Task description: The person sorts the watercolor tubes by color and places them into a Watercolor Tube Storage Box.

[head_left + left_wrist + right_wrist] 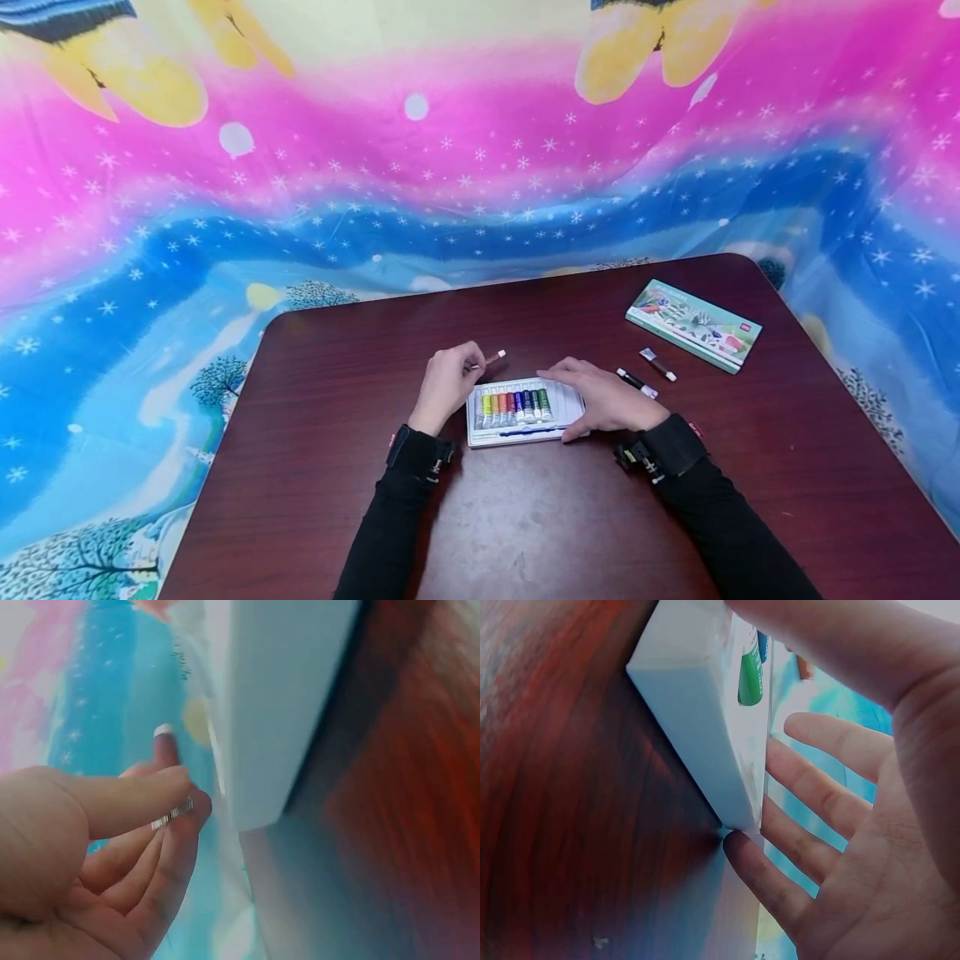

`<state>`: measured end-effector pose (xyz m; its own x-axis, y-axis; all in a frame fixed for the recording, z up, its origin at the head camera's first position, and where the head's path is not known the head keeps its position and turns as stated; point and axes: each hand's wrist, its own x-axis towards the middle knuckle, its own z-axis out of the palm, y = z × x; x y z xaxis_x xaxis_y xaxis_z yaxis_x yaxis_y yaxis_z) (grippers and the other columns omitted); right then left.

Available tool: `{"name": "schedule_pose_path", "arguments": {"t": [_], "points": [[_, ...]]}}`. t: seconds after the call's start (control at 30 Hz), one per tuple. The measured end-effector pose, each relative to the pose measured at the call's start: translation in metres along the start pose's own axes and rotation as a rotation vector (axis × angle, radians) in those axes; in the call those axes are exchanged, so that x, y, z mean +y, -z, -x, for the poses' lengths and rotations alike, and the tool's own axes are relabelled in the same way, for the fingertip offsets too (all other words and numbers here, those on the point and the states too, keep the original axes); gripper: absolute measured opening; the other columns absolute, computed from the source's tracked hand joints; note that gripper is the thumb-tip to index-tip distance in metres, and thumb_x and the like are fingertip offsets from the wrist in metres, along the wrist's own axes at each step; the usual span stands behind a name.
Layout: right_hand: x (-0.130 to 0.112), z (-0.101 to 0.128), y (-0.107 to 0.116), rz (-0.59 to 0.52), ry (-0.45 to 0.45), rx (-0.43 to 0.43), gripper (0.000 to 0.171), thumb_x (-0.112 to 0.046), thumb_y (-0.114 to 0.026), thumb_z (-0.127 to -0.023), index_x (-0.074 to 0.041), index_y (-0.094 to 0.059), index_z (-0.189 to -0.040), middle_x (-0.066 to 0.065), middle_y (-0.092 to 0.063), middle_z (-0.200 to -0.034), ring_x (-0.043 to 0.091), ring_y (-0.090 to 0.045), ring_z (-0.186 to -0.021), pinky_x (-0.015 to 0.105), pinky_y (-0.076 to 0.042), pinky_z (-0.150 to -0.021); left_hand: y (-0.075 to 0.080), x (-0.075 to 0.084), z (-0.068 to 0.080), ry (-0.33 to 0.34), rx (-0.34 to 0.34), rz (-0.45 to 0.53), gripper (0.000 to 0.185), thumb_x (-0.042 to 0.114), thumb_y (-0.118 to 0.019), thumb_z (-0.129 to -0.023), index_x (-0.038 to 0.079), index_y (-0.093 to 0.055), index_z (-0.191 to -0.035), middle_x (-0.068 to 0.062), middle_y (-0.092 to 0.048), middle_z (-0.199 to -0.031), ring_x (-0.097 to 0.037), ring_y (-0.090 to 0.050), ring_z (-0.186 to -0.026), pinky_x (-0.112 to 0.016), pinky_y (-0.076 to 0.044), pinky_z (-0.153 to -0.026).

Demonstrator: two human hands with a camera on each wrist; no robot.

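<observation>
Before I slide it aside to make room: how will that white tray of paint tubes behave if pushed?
The white tray looks like thin plastic, so probably light and slides easily on the smooth table. The paint tubes lie loose in slots and may shift.

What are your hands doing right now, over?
Left hand pinches small white-capped paint tube. Right hand rests flat on white plastic paint tray. Nothing blocking.

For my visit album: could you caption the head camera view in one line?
Left hand pinches a paint tube while the right hand rests on a white tray of coloured paints.
</observation>
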<state>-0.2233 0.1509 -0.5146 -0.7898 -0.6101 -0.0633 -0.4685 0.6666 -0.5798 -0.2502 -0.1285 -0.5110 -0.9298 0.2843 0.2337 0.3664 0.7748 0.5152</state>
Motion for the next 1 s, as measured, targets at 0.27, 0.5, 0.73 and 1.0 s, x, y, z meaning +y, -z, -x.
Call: {"name": "schedule_pose_path", "arguments": {"t": [0.27,0.5,0.73,1.0], "points": [[-0.001,0.000,0.000,0.001,-0.010,-0.005,0.097,-0.043,-0.089,-0.062,-0.022,-0.044,-0.145,0.000,-0.047,-0.131,0.018,-0.046,-0.112,0.039,-0.045,-0.093,0.008,-0.004,-0.001,0.007,-0.038,0.173,0.048,0.006,-0.067,-0.089,0.026,-0.057,-0.131,-0.005,-0.062,-0.098,-0.012,-0.064,-0.085,-0.030,-0.054,-0.076],[0.000,0.000,0.000,0.016,-0.027,-0.006,0.096,-0.046,-0.088,-0.062,-0.024,-0.044,-0.145,0.000,-0.046,-0.133,0.019,-0.046,-0.114,0.041,-0.045,-0.094,0.014,0.003,-0.001,0.044,-0.009,0.344,0.025,0.014,-0.059,-0.095,0.015,-0.062,-0.120,-0.004,-0.063,-0.096,-0.011,-0.067,-0.083,-0.030,-0.056,-0.074],[-0.001,0.000,0.000,0.015,-0.022,-0.004,0.095,-0.044,-0.088,-0.063,-0.024,-0.044,-0.145,0.000,-0.046,-0.133,0.018,-0.046,-0.114,0.040,-0.045,-0.094,0.017,0.009,-0.002,0.087,0.034,0.387,0.021,0.021,-0.040,-0.104,0.007,-0.053,-0.111,-0.006,-0.062,-0.079,-0.017,-0.066,-0.075,-0.034,-0.051,-0.072],[0.000,0.001,-0.002,0.007,-0.015,-0.001,0.096,-0.044,-0.088,-0.063,-0.023,-0.043,-0.145,-0.001,-0.047,-0.131,0.018,-0.046,-0.112,0.039,-0.045,-0.092,0.019,0.008,0.001,0.112,0.074,0.395,0.031,0.040,-0.043,-0.102,0.012,-0.048,-0.092,-0.002,-0.058,-0.061,-0.017,-0.057,-0.059,-0.034,-0.040,-0.057]]}}
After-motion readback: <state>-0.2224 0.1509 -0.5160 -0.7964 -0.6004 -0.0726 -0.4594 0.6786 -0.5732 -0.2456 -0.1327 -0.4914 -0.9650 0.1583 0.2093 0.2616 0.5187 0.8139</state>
